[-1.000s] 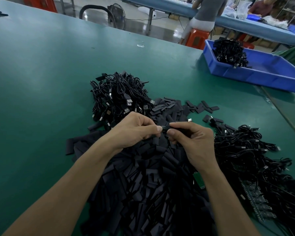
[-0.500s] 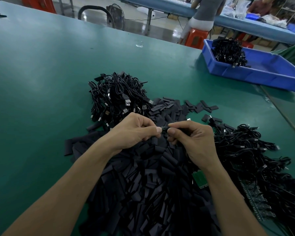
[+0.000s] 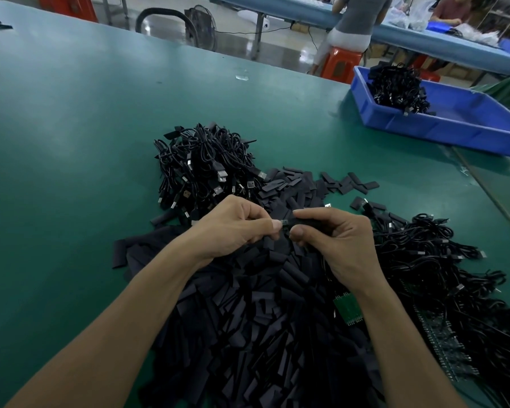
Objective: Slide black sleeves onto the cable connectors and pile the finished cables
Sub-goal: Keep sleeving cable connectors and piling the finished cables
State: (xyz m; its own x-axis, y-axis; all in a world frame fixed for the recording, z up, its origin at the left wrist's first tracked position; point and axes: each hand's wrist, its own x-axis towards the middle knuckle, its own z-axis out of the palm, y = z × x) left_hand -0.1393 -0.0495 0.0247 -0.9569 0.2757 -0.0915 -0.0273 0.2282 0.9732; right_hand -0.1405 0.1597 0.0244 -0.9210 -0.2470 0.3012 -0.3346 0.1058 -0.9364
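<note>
**Desk:** What fills the frame?

**Photographer:** A broad green table (image 3: 71, 142), and on it a dark heap of flat black tube sleeves (image 3: 262, 334) under the worker's forearms. A loose tangle of thin black cables (image 3: 439, 275) lies to the right of the heap. A tighter pile of coiled black cables with metal plugs (image 3: 206, 169) lies beyond it, and a blue plastic tray (image 3: 442, 131) sits well apart at the far right.

**Desk:** And the hands?

**Photographer:** Both work above the heap, nearly touching. The right hand (image 3: 336, 240) curls round one black sleeve (image 3: 304, 222). The left hand (image 3: 233, 228) pinches the small connector tip (image 3: 284, 222) at the sleeve's mouth.

**Desk:** How does the piece handle?

**Photographer:** By the look of it, light and limp. The sleeve is thin and soft and would flatten shut under a hard squeeze, so the likely hold is by its edges near the mouth. The connector is the stiff part, best pinched by its body; the cable behind it would buckle if pushed.
</note>
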